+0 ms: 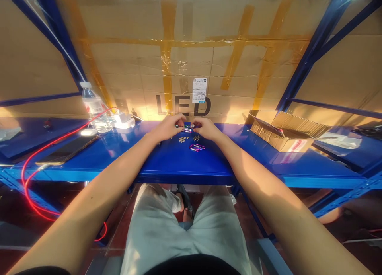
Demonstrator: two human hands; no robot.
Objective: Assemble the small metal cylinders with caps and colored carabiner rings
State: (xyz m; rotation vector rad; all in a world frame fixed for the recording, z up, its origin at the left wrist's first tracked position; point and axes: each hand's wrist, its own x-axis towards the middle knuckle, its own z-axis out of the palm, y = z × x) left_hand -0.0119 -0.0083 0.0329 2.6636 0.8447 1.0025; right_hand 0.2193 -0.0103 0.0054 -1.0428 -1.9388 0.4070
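Observation:
My left hand (169, 126) is at the far middle of the blue table, fingers curled together in a pinch. What it holds, if anything, is too small to name; a hint of green shows at the fingertips. Opposite it, my right hand (207, 129) pinches a small shiny silver piece (193, 125) between thumb and finger. Several colourful shiny metal pieces (188, 129) lie between the hands. Nearer to me are a cluster of small gold-coloured metal parts (183, 139), a darker cluster of small parts (196, 138), and a purple-pink metallic loop resembling a carabiner (197, 147).
An open cardboard box (286, 137) stands on the right of the blue table (185, 163). At left are a phone (68, 149), a red cable (44, 141), a plastic bottle (94, 106) and a white charger (123, 120). A large cardboard sheet (125, 68) closes off the back.

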